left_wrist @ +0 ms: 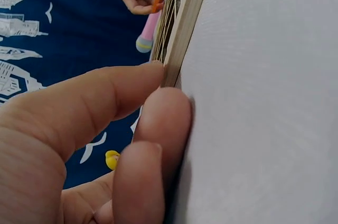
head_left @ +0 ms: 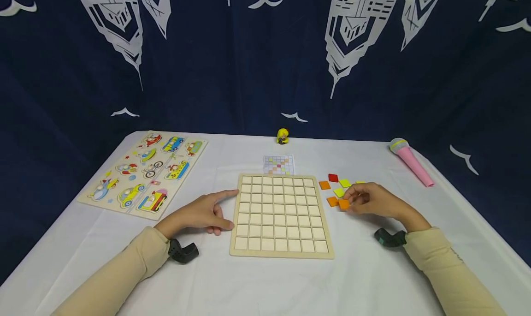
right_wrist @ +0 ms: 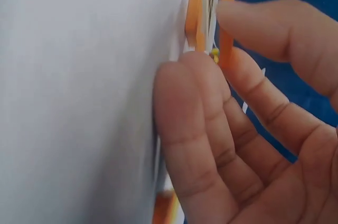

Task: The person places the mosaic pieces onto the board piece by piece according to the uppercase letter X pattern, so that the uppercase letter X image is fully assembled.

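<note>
The tile in play is an orange tile (head_left: 343, 205), right of centre in the head view, at the near edge of a small scatter of tiles. The right hand (head_left: 375, 199) pinches it between thumb and index finger, with the other fingers bent beneath; in the right wrist view it stands on edge in that grip, apart from the surface (head_left: 186, 288). A second orange tile (head_left: 332, 201) lies just left of it, with a yellow tile (head_left: 339, 193) just beyond and a red tile (head_left: 333, 178) farther up the frame.

The step in hand looks like picking a tile out of the scatter. The next move would call for keeping the pinch firm and lifting clear without nudging the neighbours.

Left of the scatter, mid-frame, lies the board (head_left: 280, 208), its squares all bare. The left hand (head_left: 202, 213) has thumb and index finger spread, both tips at the board's left edge, seemingly to steady it. Just beyond the board's far edge lies a patterned card (head_left: 279, 164).
</note>
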### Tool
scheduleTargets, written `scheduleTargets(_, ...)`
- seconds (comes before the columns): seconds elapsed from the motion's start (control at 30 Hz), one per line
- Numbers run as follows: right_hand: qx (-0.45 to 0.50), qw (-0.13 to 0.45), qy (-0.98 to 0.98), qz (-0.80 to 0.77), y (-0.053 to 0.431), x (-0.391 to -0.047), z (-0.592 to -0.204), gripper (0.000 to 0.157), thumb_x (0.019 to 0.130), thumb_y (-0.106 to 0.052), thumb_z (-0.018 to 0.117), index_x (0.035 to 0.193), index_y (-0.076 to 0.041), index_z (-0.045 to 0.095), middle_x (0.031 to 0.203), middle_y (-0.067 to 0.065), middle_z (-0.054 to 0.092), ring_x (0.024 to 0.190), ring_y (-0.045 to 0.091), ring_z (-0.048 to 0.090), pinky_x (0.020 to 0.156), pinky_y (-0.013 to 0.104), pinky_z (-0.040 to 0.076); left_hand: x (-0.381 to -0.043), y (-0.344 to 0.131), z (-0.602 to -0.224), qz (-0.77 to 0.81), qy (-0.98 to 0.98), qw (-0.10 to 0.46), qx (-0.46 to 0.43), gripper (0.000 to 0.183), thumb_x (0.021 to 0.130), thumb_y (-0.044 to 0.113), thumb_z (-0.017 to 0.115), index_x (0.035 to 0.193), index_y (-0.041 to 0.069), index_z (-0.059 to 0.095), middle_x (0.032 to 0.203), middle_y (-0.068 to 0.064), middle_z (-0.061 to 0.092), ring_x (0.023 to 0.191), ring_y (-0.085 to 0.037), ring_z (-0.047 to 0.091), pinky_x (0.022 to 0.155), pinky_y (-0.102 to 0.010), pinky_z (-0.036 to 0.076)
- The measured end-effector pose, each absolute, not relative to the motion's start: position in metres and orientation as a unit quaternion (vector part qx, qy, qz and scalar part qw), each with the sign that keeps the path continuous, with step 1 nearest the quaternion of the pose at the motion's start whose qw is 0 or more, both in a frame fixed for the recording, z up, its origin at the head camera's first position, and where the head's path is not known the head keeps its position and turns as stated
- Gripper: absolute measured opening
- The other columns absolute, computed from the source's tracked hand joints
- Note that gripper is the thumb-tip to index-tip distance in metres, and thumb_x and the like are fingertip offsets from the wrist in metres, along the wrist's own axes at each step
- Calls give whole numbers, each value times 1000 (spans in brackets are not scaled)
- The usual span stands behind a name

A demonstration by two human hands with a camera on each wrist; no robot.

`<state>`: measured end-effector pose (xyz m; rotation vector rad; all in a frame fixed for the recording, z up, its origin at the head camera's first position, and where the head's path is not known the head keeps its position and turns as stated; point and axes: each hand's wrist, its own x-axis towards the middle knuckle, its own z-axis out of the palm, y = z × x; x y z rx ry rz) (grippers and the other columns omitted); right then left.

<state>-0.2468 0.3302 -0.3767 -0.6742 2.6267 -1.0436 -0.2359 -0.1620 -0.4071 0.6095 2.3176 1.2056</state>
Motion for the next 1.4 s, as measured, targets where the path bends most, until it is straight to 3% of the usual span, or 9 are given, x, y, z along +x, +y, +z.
scheduleTargets(0.5, -180, 106, 875, -436, 312, -247, -380, 32, 91, 4, 79, 118, 12, 66, 104, 12, 72, 87, 14, 64, 75, 23, 56, -235, -160, -408, 434, 846, 224, 213, 102, 86, 18, 92, 169, 5, 34, 63, -4, 68, 49, -10, 58, 52, -25, 49)
scheduleTargets(0.8, -167, 111, 859, -471, 297, -252, -375, 32, 94, 2, 77, 120, 13, 64, 96, 7, 71, 75, 12, 63, 67, 25, 54, -236, -160, -407, 434, 847, 223, 213, 102, 86, 19, 92, 169, 6, 34, 62, -4, 67, 49, -10, 59, 52, -25, 49)
scheduleTargets(1.4, -177, 121, 853, -475, 258, -271, -368, 36, 93, 1, 77, 124, 12, 64, 92, 7, 74, 73, 11, 63, 66, 26, 52, -237, -160, -407, 434, 849, 227, 200, 103, 85, 19, 93, 169, 8, 34, 63, -5, 67, 49, -10, 59, 51, -24, 48)
